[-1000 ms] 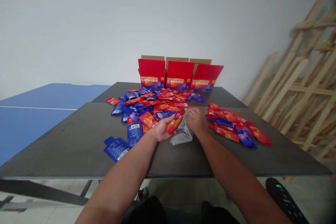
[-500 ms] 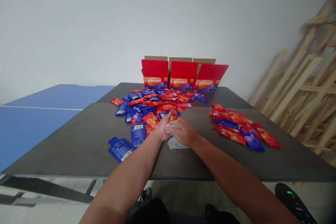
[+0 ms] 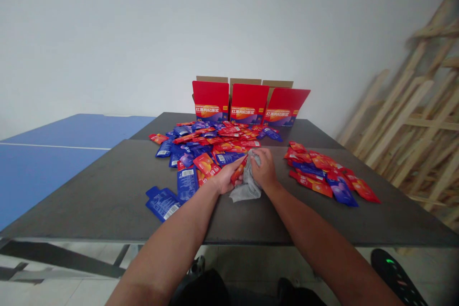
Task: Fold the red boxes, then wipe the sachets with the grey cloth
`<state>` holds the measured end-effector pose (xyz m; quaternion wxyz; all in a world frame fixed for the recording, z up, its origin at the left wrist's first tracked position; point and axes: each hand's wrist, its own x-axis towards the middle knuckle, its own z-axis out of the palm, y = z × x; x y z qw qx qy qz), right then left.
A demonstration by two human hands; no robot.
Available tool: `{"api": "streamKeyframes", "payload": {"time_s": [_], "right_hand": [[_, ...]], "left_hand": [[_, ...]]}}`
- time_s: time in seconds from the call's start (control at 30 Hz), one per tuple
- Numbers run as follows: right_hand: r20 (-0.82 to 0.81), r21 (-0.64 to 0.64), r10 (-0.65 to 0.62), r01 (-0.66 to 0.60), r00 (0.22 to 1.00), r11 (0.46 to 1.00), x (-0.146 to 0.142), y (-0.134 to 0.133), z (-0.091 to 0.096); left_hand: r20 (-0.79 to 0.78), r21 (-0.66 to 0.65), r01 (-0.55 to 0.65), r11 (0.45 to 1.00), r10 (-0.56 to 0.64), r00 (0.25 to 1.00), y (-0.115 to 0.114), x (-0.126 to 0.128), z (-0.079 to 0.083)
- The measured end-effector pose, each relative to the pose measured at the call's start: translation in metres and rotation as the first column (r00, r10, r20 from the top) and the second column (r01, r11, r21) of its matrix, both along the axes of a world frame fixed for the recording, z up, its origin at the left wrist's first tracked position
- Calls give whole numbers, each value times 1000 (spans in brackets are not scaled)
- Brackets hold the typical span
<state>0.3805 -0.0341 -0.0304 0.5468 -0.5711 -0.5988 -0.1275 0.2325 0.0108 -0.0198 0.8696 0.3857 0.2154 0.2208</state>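
My left hand [image 3: 226, 179] is closed around a red pouch [image 3: 239, 172], which stands tilted up between my two hands. A grey cloth [image 3: 248, 186] hangs from my right hand [image 3: 264, 168], its upper part pressed against the pouch and its lower end reaching down to the tabletop. My right fingers are closed on that cloth near the pouch's top. Just beyond my left hand spreads a large heap of red and blue pouches [image 3: 206, 141]. One blue pouch [image 3: 164, 203] lies apart, left of my left forearm.
A smaller pile of red and blue pouches [image 3: 324, 172] lies on the right of the dark table [image 3: 118, 196]. Three red cartons [image 3: 247, 105] with raised flaps stand at the back. A blue table [image 3: 71, 167] adjoins on the left; wooden frames [image 3: 412, 119] lean at the right.
My right hand has moved up and slightly right with the cloth, which now hangs beside the pouch. More of the pouch shows in my left hand, and the hands are farther apart.
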Motion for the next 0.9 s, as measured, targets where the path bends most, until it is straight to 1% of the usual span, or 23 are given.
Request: {"api": "streamKeyframes", "payload": {"time_s": [0.1, 0.2, 0.27, 0.33, 0.43, 0.53, 0.57, 0.63, 0.7, 0.77, 0.8, 0.83, 0.9], "right_hand": [[-72, -1, -53, 54, 996, 999, 8, 5, -3], [-125, -27, -81, 78, 989, 997, 17, 11, -9], [-155, -63, -91, 83, 984, 995, 22, 15, -13], [-182, -96, -105, 88, 978, 991, 24, 16, -13], [-186, -76, -95, 82, 978, 994, 20, 12, -7], [-103, 2, 3, -3, 995, 1000, 11, 0, 3], [-55, 17, 55, -54, 997, 998, 8, -4, 6], [57, 11, 186, -187, 981, 982, 2, -12, 10], [171, -52, 341, -337, 925, 940, -1, -17, 11], [263, -146, 465, -441, 846, 885, -3, -17, 9], [295, -187, 497, -461, 816, 867, -3, -17, 7], [321, -218, 509, -461, 799, 860, -2, -15, 6], [353, -245, 480, -416, 803, 876, 0, -12, 4]], "left_hand": [[8, -46, 57, 997, -57, 998, -1, -4, 4], [26, -107, 116, 987, -114, 993, -1, -8, 10], [68, -144, 121, 982, -112, 991, 0, -10, 13], [128, -174, 69, 982, -47, 991, 2, -11, 15], [160, -212, -120, 970, 156, 975, 9, -9, 15], [125, -207, -339, 918, 369, 921, 15, -5, 12], [120, -194, -388, 901, 415, 902, 17, -4, 11], [130, -160, -445, 881, 466, 875, 18, -2, 9], [159, -113, -469, 876, 482, 861, 16, 0, 8], [199, -66, -469, 881, 472, 859, 13, 1, 8], [217, -45, -455, 890, 453, 865, 10, 1, 8], [227, -25, -431, 902, 425, 876, 8, 2, 9], [225, 12, -368, 930, 356, 907, 3, 3, 10]]}}
